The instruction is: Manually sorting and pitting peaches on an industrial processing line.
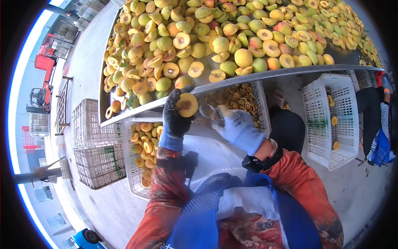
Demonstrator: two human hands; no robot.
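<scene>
My left hand [177,116], in a dark coated work glove with a light blue cuff, grips a halved peach [187,105], its cut face turned up and to the right. Just to the right, my right hand [238,126] in a light blue glove is closed on a metal looped tool [207,111], blurred, its ring near the peach half. Both hands are at the near rim of a metal sorting table [236,76] heaped with whole and halved peaches [171,70]. Below the rim, a crate [262,105] holds brown-edged peach scraps [242,98].
A white plastic crate of peach halves [146,146] stands at my left, beside stacked crates [98,165]. Another crate [334,124] with a few halves stands at right, near a co-worker's dark-clothed leg [370,105]. A red forklift [40,96] is far left.
</scene>
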